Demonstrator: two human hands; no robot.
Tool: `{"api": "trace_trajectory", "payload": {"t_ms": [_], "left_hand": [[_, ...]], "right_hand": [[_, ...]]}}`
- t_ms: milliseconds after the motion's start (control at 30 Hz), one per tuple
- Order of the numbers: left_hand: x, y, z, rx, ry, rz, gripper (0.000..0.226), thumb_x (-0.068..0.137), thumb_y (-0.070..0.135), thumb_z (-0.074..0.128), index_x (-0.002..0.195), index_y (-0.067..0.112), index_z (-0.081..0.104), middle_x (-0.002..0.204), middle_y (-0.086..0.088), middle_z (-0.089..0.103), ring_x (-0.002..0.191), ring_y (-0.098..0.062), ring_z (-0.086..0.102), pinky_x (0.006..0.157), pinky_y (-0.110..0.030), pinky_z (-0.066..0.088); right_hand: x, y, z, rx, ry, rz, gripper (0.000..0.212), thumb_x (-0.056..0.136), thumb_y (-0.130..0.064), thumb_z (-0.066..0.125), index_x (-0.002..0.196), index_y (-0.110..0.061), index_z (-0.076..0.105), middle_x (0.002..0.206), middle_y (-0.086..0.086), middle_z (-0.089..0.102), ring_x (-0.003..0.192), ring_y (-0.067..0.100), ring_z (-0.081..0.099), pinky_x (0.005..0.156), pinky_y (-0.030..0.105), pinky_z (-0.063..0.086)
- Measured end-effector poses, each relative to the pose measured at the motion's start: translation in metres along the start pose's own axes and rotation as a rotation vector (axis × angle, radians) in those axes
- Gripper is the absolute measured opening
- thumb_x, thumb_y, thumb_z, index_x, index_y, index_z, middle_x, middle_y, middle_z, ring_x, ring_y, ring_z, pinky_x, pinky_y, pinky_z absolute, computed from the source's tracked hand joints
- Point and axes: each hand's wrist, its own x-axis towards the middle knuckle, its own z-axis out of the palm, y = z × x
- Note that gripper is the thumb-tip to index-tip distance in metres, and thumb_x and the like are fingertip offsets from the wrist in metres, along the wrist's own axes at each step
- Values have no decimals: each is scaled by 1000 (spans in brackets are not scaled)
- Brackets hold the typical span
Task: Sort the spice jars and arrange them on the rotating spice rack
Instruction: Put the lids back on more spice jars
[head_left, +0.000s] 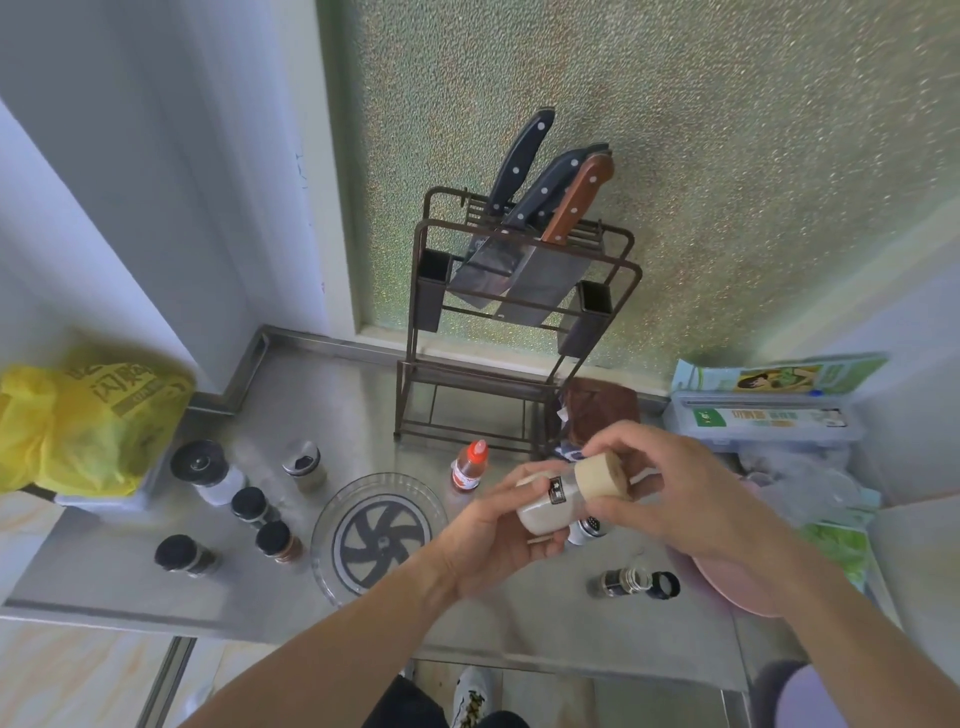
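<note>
I hold a clear jar of white powder with a black label and a pale wooden lid above the steel counter. My left hand cups its body from below. My right hand grips the wooden lid. The round clear rotating spice rack lies empty just left of my hands. Several dark-lidded jars stand to its left: a large one, a small metal-capped one, and others. A red-capped bottle stands behind the rack. A silver shaker sits under my hands.
A small jar lies on its side at front right. A brown knife rack with three knives stands at the back. A yellow bag sits far left. Wrap boxes, plastic bags and a pink dish crowd the right.
</note>
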Motion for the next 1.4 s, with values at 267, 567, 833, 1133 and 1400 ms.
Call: {"api": "trace_trajectory", "payload": {"t_ms": [267, 567, 833, 1133, 1400], "left_hand": [[4, 3, -6, 48, -8, 22, 51, 83, 11, 76, 130, 9, 55, 114, -16, 60, 87, -32, 63, 77, -36, 56], [4, 0, -16, 131, 3, 16, 42, 81, -12, 70, 116, 12, 61, 117, -19, 65, 103, -37, 63, 105, -61, 44], [10, -14, -9, 1176, 176, 213, 57, 67, 31, 91, 118, 33, 65, 110, 12, 72, 105, -4, 66, 97, -28, 52], [7, -92, -27, 1456, 432, 343, 48, 71, 31, 76, 118, 29, 65, 91, 12, 71, 80, -4, 60, 69, 1, 34], [47, -132, -52, 1501, 662, 240, 43, 76, 4, 57, 116, 22, 59, 93, 4, 72, 80, -18, 68, 66, -33, 56]], "right_hand": [[0, 3, -3, -126, -19, 112, 44, 65, -58, 82, 99, -41, 59, 86, -20, 68, 75, -3, 64, 66, 21, 50], [1, 6, 3, -41, -76, 145, 35, 67, -43, 86, 96, -37, 67, 87, -18, 71, 79, 1, 67, 74, 31, 57], [-15, 10, 28, -193, -88, 18, 43, 71, -33, 83, 108, -35, 62, 102, -18, 64, 91, 4, 59, 80, 18, 47], [-48, 48, 118, -226, -12, 107, 43, 78, -26, 76, 116, -31, 56, 108, -13, 57, 97, 10, 56, 82, 21, 43], [-20, 87, 188, -200, 116, 239, 46, 61, -11, 82, 99, -25, 62, 91, -7, 61, 83, 16, 59, 67, 28, 52]]}}
